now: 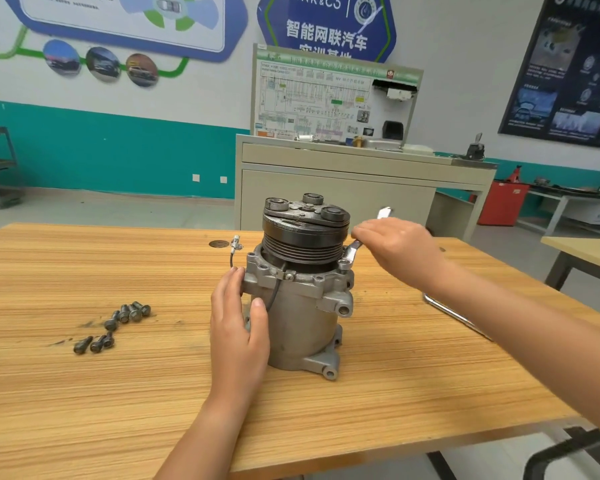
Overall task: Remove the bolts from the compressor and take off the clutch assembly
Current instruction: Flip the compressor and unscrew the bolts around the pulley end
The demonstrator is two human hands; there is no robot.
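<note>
The compressor (298, 299) was steadied by the spread left hand (238, 317); a wrench (352, 252) was gripped by the right hand (400, 247).

Bright, even indoor light with only soft, faint shadows on the wooden table (118, 393). The right hand (400, 249) is smeared by motion blur. Wide-angle distortion bends the table edges and back wall (118, 98); distant posters look slightly soft.
</note>
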